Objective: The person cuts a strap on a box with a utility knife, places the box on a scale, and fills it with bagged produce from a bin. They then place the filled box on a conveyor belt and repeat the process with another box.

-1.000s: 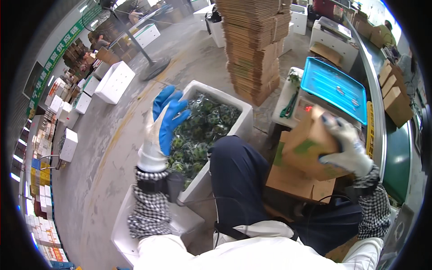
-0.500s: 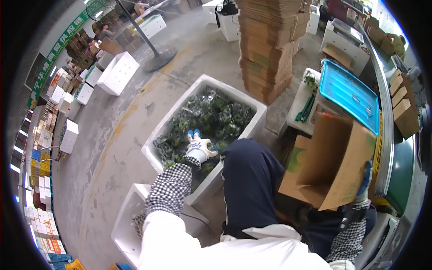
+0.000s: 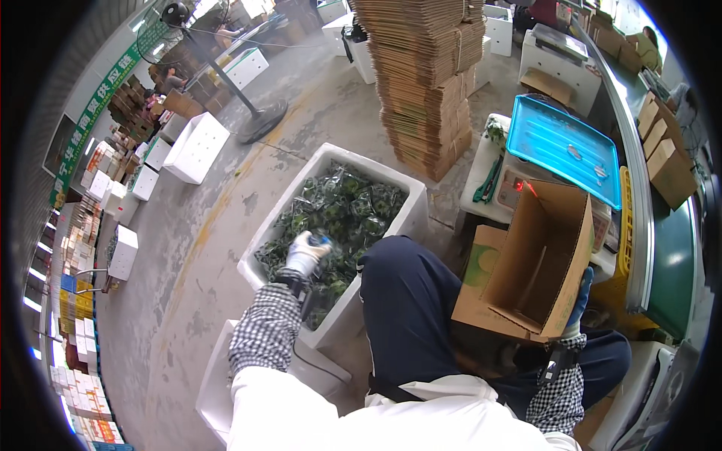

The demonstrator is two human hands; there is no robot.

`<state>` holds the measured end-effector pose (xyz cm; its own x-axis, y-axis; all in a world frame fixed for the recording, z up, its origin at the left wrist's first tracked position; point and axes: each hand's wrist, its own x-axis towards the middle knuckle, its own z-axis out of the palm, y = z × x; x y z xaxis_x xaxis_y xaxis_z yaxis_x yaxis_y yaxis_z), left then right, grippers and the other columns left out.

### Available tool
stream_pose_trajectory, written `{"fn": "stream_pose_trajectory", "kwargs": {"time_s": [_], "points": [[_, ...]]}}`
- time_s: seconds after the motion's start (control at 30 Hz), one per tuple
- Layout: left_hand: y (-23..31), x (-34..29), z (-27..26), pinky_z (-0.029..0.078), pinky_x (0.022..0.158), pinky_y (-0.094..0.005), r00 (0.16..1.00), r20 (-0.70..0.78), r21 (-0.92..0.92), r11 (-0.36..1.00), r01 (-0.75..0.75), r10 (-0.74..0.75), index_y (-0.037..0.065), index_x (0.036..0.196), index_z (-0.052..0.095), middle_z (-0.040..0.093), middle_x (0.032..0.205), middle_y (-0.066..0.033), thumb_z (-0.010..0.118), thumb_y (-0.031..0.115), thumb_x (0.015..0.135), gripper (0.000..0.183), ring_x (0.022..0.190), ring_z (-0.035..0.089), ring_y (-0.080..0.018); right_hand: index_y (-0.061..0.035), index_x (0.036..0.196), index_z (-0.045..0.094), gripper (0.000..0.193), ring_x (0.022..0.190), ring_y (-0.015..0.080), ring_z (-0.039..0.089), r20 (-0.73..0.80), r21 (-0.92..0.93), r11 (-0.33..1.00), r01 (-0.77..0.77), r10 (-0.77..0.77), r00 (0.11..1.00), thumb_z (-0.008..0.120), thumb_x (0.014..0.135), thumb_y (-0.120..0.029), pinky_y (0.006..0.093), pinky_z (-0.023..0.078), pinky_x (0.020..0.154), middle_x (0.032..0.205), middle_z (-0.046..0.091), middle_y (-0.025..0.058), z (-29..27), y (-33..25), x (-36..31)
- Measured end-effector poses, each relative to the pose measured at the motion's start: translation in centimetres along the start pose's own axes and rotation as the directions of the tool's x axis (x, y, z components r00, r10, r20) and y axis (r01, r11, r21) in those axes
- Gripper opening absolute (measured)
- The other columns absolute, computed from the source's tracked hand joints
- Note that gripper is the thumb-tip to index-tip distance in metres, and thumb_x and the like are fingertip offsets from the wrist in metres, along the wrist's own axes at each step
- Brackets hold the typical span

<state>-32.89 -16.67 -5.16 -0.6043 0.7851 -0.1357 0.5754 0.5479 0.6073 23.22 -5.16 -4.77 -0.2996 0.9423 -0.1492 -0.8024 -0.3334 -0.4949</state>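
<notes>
My left hand [image 3: 307, 252], in a white and blue work glove, is over the near left part of a white foam box [image 3: 250, 259]. Its fingers are curled in and slightly blurred; what they hold, if anything, I cannot make out. Dark leafy greens in clear plastic bags [image 3: 350, 199] fill that box. At the right, my right hand [image 3: 579, 301], gloved in blue and white, grips the side of an open cardboard box [image 3: 519, 328]. The box is tilted beside my knee, its opening toward me, and its visible inside holds nothing. Part of the right hand is hidden behind the cardboard.
A tall stack of flattened cardboard [image 3: 429, 98] stands behind the foam box. A blue tray [image 3: 560, 143] sits above a scale, near a green-handled tool [image 3: 487, 183]. Another foam box [image 3: 214, 383] is at the near left. A fan stand [image 3: 263, 120] rises farther back.
My left hand has gone from spread fingers to curled ones and shifted slightly left. The cardboard box in my right hand has tipped and moved left. The whole view has shifted slightly.
</notes>
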Motion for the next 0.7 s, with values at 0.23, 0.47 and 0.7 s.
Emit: {"fn": "stream_pose_trajectory", "kwargs": {"time_s": [0.23, 0.47, 0.7], "points": [[12.4, -4.7, -3.0, 0.054, 0.059, -0.0349, 0.842, -0.276, -0.494, 0.683, -0.538, 0.464, 0.01, 0.094, 0.054, 0.06, 0.083, -0.0042, 0.062, 0.013, 0.08, 0.017, 0.068, 0.061, -0.016, -0.0098, 0.126, 0.047, 0.053, 0.097, 0.0231, 0.062, -0.007, 0.073, 0.979, -0.19, 0.191, 0.981, 0.048, 0.089, -0.046, 0.0383, 0.052, 0.083, 0.116, 0.059, 0.0083, 4.2, 2.0, -0.7], [27.5, -14.3, 1.4, 0.036, 0.101, -0.0411, 0.482, 0.267, -0.535, 0.544, -0.647, 0.835, 0.004, 0.132, 0.035, 0.038, 0.134, -0.0181, 0.071, 0.013, 0.075, 0.067, 0.123, 0.041, -0.0299, -0.0088, 0.127, 0.046, 0.057, 0.096, 0.024, 0.062, -0.025, 0.117, 0.938, -0.327, 0.332, 0.943, 0.049, 0.087, -0.049, 0.0399, 0.053, 0.08, 0.114, 0.059, 0.0098, 8.5, 5.2, -0.6], [16.5, 4.2, 0.1, 0.04, 0.097, -0.038, 0.865, -0.122, -0.08, 0.864, -0.498, 0.487, 0.011, 0.13, 0.043, 0.046, 0.126, -0.0223, 0.073, 0.027, 0.07, 0.069, 0.116, 0.047, -0.0324, -0.0097, 0.119, 0.053, 0.05, 0.081, 0.0207, 0.064, -0.046, 0.136, 0.973, -0.188, 0.196, 0.98, 0.044, 0.09, -0.05, 0.032, 0.055, 0.07, 0.101, 0.064, 0.0059, 2.9, 5.1, 1.0]]}}
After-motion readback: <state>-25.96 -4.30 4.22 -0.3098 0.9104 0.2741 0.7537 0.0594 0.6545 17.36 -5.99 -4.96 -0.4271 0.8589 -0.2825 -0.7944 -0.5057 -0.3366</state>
